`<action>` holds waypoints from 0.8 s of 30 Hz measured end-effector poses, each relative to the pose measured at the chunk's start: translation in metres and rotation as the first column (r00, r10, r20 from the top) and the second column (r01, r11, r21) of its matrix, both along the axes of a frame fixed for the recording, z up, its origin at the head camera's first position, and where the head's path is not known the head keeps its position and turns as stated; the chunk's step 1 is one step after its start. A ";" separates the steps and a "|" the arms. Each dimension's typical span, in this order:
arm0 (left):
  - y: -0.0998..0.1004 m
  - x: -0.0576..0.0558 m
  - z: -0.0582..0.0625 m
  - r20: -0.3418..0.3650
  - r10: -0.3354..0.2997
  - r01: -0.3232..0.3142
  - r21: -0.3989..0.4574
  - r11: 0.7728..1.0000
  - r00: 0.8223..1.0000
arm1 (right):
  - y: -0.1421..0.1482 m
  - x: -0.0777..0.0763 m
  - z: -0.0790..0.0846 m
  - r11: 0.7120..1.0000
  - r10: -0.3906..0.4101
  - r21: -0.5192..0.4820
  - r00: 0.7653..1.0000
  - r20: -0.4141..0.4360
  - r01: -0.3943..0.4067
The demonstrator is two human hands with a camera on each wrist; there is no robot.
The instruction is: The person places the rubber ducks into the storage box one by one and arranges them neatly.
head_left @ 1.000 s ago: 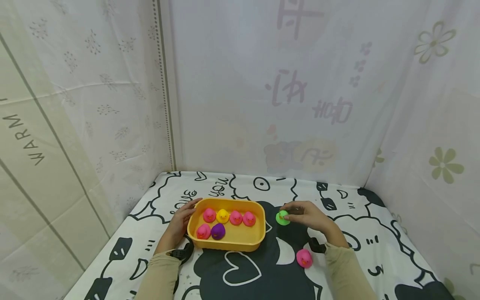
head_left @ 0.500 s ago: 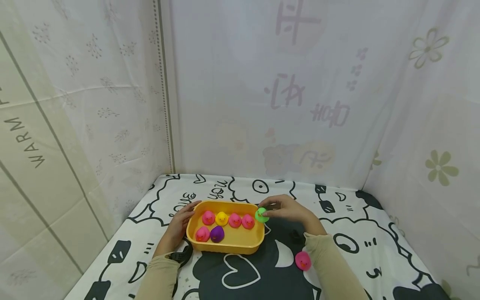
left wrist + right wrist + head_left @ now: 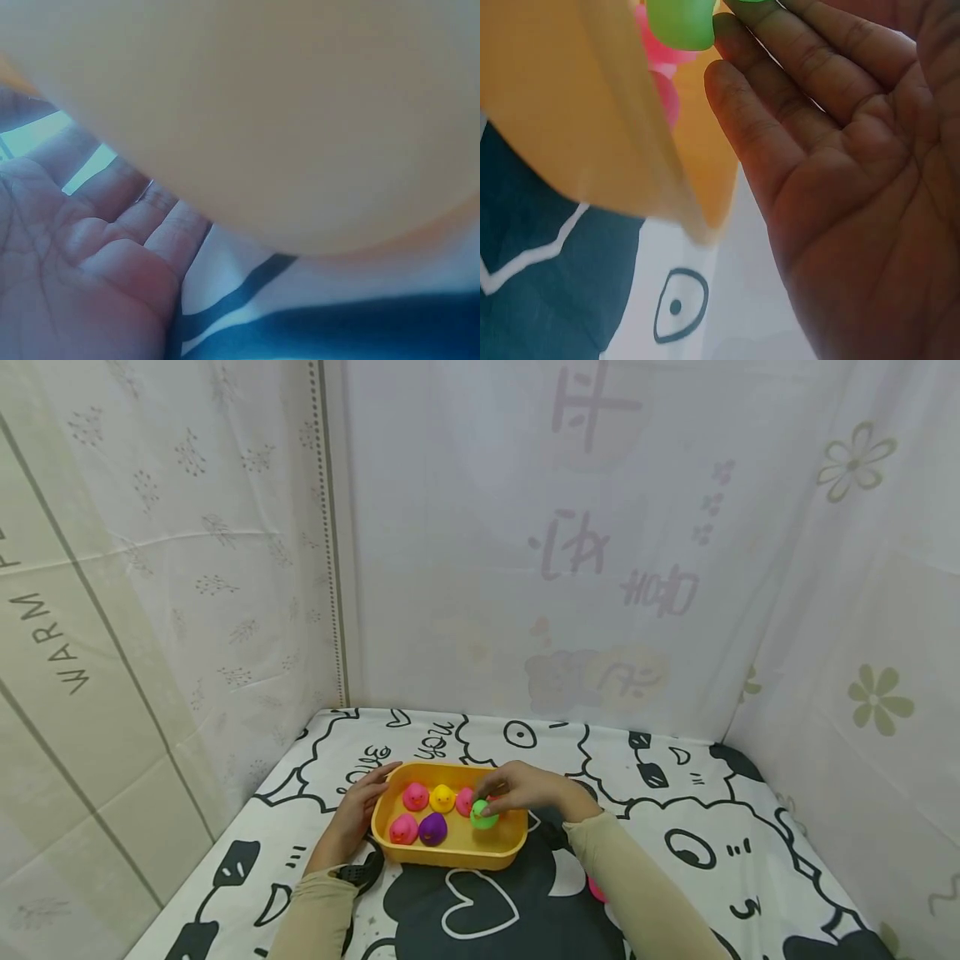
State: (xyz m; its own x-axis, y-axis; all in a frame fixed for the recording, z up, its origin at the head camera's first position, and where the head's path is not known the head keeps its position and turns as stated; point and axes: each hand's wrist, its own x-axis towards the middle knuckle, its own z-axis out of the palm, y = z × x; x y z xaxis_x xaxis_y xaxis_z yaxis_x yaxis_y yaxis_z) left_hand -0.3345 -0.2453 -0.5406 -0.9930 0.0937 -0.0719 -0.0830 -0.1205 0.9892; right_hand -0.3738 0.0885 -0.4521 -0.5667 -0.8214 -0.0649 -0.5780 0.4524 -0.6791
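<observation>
A green rubber duck (image 3: 483,815) is pinched between the thumb and fingers of my right hand (image 3: 525,789), over the right half of a yellow plastic tub (image 3: 480,857). In the right wrist view the green duck (image 3: 681,22) shows at the fingertips, beside the tub's wall (image 3: 570,112). My left hand (image 3: 358,814) rests along the tub's left side; its fingers (image 3: 127,191) lie nearly straight against the outer wall in the left wrist view. Inside the tub sit a yellow duck (image 3: 442,798), a purple duck (image 3: 432,829) and several pink ducks (image 3: 403,828), one partly behind my right hand.
Another pink duck (image 3: 596,890) lies on the patterned cloth (image 3: 465,910) right of the tub, mostly hidden by the right sleeve (image 3: 637,885). White printed curtains (image 3: 562,568) hang behind and at both sides of the table.
My right hand has carried the green duck leftward from the cloth, across the tub's right rim and over its inside. The left hand has stayed at the tub's left side.
</observation>
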 end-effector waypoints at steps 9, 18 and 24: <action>-0.001 0.000 0.000 -0.010 0.001 -0.001 0.015 1.000 1.000 | -0.028 -0.003 -0.001 0.994 0.036 0.105 0.999 0.028 -0.038; -0.001 -0.001 -0.001 -0.018 0.001 0.000 0.017 1.000 1.000 | -0.038 -0.001 -0.003 0.984 0.046 0.167 0.997 0.062 -0.056; -0.001 0.000 -0.001 -0.013 0.002 -0.001 0.017 1.000 1.000 | -0.040 -0.001 -0.007 0.982 0.069 0.172 0.995 0.071 -0.081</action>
